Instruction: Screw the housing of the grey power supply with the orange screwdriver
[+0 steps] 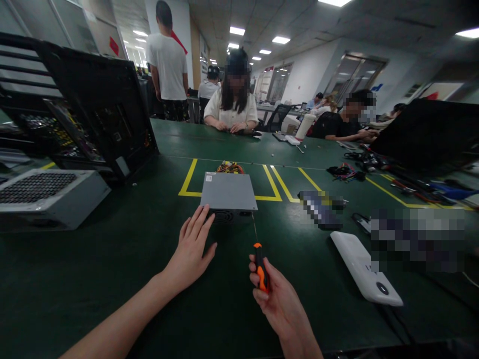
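A grey metal computer power supply (230, 192) sits in front of me on the green table, its fan grille side facing me and a bundle of coloured cables (230, 168) at its far side. My left hand (196, 242) rests its fingertips against the near left edge of the casing, fingers stretched out. In my right hand (275, 294) is a screwdriver (261, 269) with an orange and black handle. Its thin shaft points away from me, and the tip is at the near right corner of the power supply; whether it touches a screw is too small to tell.
An open black computer case (90, 109) stands at the left, with a second power supply (48, 199) before it. To the right lie a white power bank (364, 267), blurred-out items and cables (346, 172). Across the table (179, 139) sits a person (232, 99).
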`<state>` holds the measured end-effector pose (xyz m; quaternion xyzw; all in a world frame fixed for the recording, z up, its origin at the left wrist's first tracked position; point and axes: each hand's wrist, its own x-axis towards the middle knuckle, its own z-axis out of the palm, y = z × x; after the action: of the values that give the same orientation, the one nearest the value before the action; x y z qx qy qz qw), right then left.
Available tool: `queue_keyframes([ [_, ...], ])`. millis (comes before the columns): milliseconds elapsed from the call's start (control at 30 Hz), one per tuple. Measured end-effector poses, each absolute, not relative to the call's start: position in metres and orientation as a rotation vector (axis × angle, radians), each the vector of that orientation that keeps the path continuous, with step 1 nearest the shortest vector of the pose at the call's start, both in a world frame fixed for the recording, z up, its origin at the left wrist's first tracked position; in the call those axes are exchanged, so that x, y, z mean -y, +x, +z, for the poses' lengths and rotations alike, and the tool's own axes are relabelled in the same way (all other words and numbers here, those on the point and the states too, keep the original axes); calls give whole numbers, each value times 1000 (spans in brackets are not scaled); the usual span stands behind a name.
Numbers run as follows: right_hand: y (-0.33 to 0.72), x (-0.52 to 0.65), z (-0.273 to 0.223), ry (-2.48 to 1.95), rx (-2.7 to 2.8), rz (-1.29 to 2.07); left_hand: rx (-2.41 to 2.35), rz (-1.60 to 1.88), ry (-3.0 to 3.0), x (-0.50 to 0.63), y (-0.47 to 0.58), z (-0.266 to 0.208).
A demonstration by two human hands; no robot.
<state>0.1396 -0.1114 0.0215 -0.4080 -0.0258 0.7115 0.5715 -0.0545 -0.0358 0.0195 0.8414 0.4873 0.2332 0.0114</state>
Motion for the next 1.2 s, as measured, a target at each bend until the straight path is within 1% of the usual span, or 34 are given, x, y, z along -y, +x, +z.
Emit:
queue_keyframes([
  [100, 141, 111, 21, -925, 73, 1673, -1520, 737, 2626, 36, -55, 20],
  [267, 143, 112, 20, -978, 216, 1560, -1517, 749, 2630, 36, -55, 20],
  [533, 154, 106, 26, -1200, 374, 1539, -1531, 692, 2639, 35, -56, 17],
  [633, 156, 107, 24, -1270, 509, 1382, -1531, 702, 2642, 35, -57, 18],
  [833, 159, 118, 20, -1471, 998, 1028, -1518, 746, 2668, 35, -55, 16],
  [1000, 159, 124, 24, -1650, 1262, 660, -1566, 733, 2746, 36, -50, 17],
  [1200, 150, 123, 29, -1585, 1439, 394, -1543, 673, 2884, 36, -43, 20],
])
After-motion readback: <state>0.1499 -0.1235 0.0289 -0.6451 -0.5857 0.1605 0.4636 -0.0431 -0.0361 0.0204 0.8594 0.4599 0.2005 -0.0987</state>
